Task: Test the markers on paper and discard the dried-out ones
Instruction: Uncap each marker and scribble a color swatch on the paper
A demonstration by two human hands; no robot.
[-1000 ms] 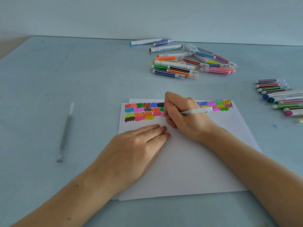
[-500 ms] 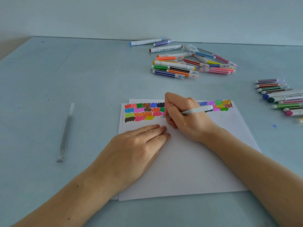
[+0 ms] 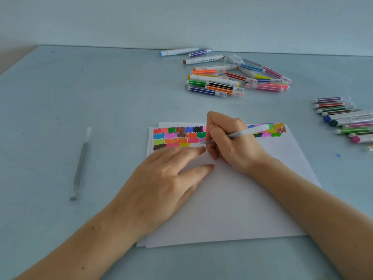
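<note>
The left hand [image 3: 161, 184] lies flat on the paper [image 3: 232, 199], fingers straight, holding nothing, just pressing the sheet down. Just past it, the right hand [image 3: 232, 142] has its fingers curled around a pale marker [image 3: 242, 133]. The tip pokes out past the fingertips and touches the paper beside the colored patches [image 3: 177, 136]. The marker's back end sticks out over the knuckles. The paper could slide if the left hand lifts, and then the line would go crooked. The mark could also be too faint to see. Farther away lie a pile of markers [image 3: 232, 77], more markers at the right [image 3: 347, 120], and one gray pen [image 3: 80, 164] alone at the left.
</note>
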